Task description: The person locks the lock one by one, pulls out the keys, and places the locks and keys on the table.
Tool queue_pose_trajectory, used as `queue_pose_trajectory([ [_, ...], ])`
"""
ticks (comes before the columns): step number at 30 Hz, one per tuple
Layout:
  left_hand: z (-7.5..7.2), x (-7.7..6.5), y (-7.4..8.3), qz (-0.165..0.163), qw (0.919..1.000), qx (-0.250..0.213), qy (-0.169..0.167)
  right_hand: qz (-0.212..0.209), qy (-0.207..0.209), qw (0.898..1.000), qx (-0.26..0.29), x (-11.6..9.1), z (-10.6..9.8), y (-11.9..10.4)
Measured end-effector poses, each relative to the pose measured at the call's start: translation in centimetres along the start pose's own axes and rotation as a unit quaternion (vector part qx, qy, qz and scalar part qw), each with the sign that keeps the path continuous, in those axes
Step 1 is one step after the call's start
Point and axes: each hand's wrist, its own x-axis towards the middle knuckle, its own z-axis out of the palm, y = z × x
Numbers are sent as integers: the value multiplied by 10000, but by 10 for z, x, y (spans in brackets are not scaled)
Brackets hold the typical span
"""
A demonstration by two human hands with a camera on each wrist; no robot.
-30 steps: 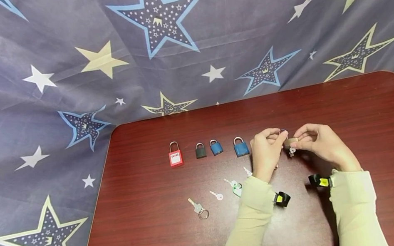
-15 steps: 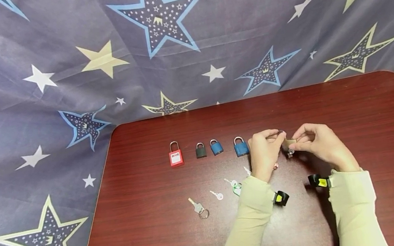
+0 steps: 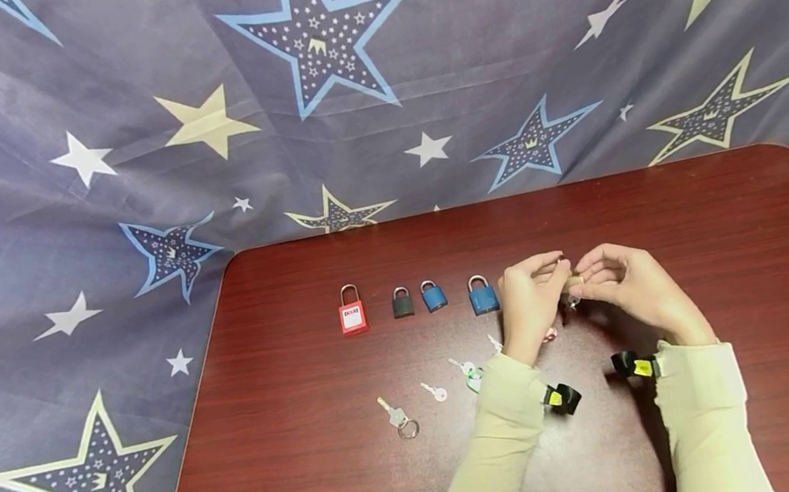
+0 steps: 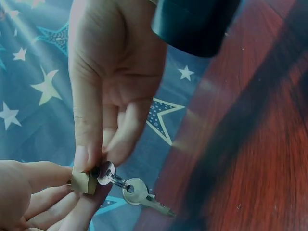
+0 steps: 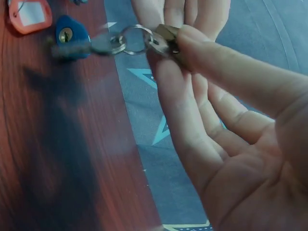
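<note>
Both hands meet over the table around a small brass padlock [image 4: 83, 183]. My left hand [image 3: 530, 307] pinches one end of it, its fingertips covering the shackle. The right hand [image 3: 638, 287] grips the lock's body between thumb and fingers. A key [image 4: 107, 173] sits with its head at the lock's face, its blade out of sight. Through that head runs a split ring [image 5: 135, 38], from which a second key [image 4: 139, 192] dangles. In the right wrist view this hanging key is blurred.
Left of the hands stand a red padlock [image 3: 353, 317], a dark green padlock [image 3: 403, 304] and two blue padlocks [image 3: 482, 297]. Nearer lie a key with a ring [image 3: 394, 414], a loose key [image 3: 435, 391] and a green-tagged key [image 3: 472, 378]. A red tag [image 5: 30, 17] shows too.
My right hand has shifted slightly left, closing the gap to the left hand. The brass padlock has turned between them, and its hanging keys have swung left.
</note>
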Motion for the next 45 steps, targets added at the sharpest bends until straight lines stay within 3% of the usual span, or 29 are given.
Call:
queue_pose_trajectory([
  [7, -1, 0, 4, 67, 9991, -427, -23, 307, -247, 9973, 621, 0, 0, 4],
  [19, -2, 2, 1, 2, 9969, -733, -290, 793, -406, 9885, 1225, -4, 0, 8],
  [25, -5, 6, -2, -46, 9946, -910, -492, 792, -348, 9843, 1541, -4, 9, 12],
  [30, -15, 9, 5, -37, 9905, -1158, -740, 688, -125, 9878, 1391, -5, 21, 8],
  [35, -24, 12, 14, 69, 9915, -1061, -754, 473, 112, 9913, 1226, -5, 29, 3],
  [39, -20, 16, 5, 156, 9933, -952, -637, 320, 153, 9923, 1190, -5, 30, 0],
  [45, -19, 17, 4, 521, 9956, -298, -713, 321, 265, 9934, 1065, -6, 27, -3],
])
